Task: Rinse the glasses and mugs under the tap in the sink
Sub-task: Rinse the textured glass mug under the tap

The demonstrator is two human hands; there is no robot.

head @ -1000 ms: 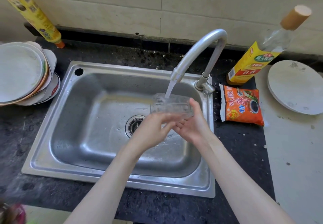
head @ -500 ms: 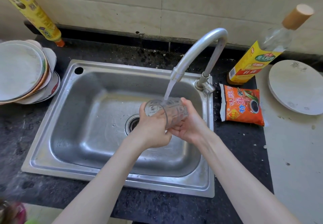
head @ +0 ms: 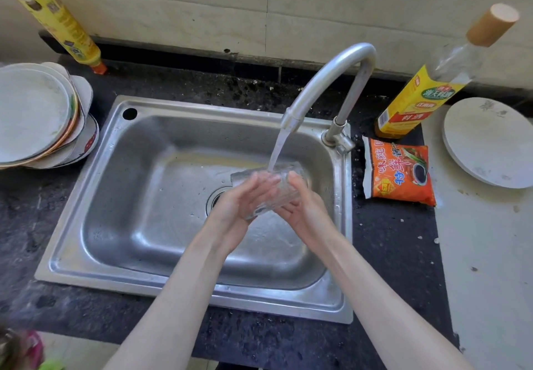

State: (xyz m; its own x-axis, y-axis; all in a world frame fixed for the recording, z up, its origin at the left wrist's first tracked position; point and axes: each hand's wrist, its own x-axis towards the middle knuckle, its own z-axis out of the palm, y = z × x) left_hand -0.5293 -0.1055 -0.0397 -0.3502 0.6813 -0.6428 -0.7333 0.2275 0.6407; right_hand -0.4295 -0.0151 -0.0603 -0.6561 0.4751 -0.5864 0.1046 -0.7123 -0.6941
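Both hands hold one clear glass between them over the sink: the left hand wraps its fingers over the near side, the right hand cups the far side and the underside. The glass lies tilted on its side right under the stream from the tap, above the drain. To rinse it well, I would turn it slowly so water runs over the whole wall and into the mouth, keeping a firm grip, since wet glass probably slips easily and the steel basin is hard.

Around the sink, from big to small: a stack of plates sits on the dark counter at the left, a single white plate lies at the right, a yellow-labelled bottle stands beside the tap's base, and an orange packet lies just in front of it. A yellow tube leans at the back left. Nothing blocks the hands; only the low spout crowds the glass from above.
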